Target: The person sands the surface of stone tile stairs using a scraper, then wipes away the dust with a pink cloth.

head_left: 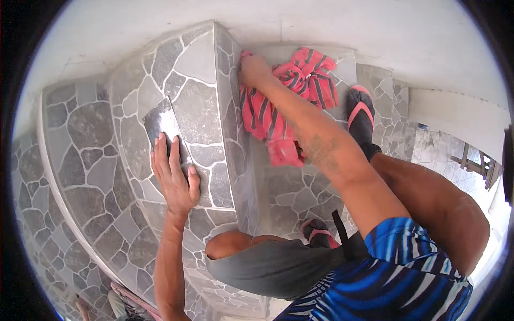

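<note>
My left hand (175,174) rests on the step top, fingers stretched over the lower end of a flat, shiny metal plate (162,119) and thumb held apart. The plate lies on the grey stone-pattern tiles (198,112) with white joints. My right hand (256,71) is closed on an end of a red cloth with dark stripes (286,99), close to the riser of the step. The rest of the cloth lies bunched on the lower step below my forearm. My right fingertips are partly hidden.
A white wall (321,24) runs behind the steps. My feet, in dark socks and pink-strapped flip-flops (360,109), stand on the lower tiles. Another tiled level (88,160) lies left. A dark wooden object (482,166) stands far right. Part of another person (126,305) shows bottom left.
</note>
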`<state>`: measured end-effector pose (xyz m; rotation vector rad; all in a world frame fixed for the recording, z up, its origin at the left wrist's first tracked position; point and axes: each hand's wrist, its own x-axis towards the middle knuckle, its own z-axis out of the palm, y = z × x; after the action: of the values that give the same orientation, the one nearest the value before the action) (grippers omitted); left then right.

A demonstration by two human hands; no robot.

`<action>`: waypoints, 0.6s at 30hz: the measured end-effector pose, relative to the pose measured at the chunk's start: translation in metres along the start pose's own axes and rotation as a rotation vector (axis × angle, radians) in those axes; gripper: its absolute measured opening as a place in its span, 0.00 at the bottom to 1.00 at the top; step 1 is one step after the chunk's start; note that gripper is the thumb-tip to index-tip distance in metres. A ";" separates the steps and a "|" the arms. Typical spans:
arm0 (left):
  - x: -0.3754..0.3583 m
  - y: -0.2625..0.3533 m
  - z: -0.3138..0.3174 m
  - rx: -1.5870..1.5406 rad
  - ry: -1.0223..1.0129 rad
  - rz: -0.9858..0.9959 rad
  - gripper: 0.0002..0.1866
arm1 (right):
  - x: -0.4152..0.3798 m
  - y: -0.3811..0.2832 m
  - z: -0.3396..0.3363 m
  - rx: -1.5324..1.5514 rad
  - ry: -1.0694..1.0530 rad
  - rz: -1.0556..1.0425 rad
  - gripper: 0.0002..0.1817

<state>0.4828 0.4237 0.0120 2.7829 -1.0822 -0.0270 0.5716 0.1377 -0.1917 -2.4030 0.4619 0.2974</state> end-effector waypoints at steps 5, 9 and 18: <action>0.000 0.000 0.003 -0.001 -0.002 -0.004 0.31 | 0.002 0.022 0.014 0.240 0.336 -0.213 0.17; 0.000 -0.003 0.005 -0.009 0.003 0.009 0.31 | -0.001 0.002 -0.025 0.090 0.065 -0.096 0.17; 0.001 0.000 0.005 0.013 0.004 0.022 0.31 | -0.050 -0.044 -0.034 1.163 0.598 -0.120 0.14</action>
<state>0.4831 0.4220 0.0067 2.7813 -1.1159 -0.0119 0.5471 0.1596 -0.1247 -1.3063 0.5366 -0.6189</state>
